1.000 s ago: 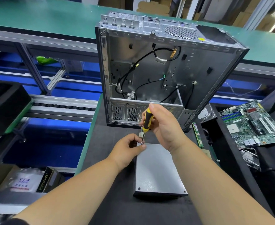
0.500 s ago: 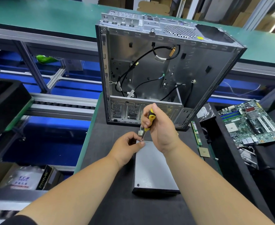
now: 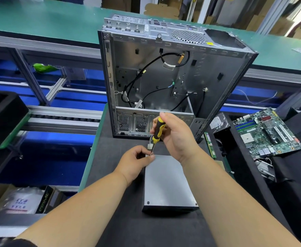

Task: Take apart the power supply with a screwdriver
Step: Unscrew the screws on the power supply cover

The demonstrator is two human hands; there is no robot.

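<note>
A grey metal power supply (image 3: pixel 165 182) lies flat on the black mat (image 3: pixel 121 220) in front of me. My right hand (image 3: pixel 175 138) grips a yellow-and-black screwdriver (image 3: pixel 157 130), held nearly upright, its tip down at the box's far left corner. My left hand (image 3: pixel 134 161) sits at that same corner, thumb and fingers pinched around the screwdriver tip and the corner edge. A small white connector (image 3: pixel 150 146) shows just behind the tip. Two screws are visible on the box's near corners.
An open, gutted computer case (image 3: pixel 164 81) stands upright just behind the power supply. A green motherboard (image 3: pixel 269 132), a RAM stick (image 3: pixel 209 147) and a hard drive (image 3: pixel 219 122) lie to the right. A roller conveyor (image 3: pixel 62 116) and cardboard boxes (image 3: pixel 19 200) are to the left.
My view has shifted slightly. Both hands stay at the box's far left corner, with the right hand turning a little on the screwdriver handle.
</note>
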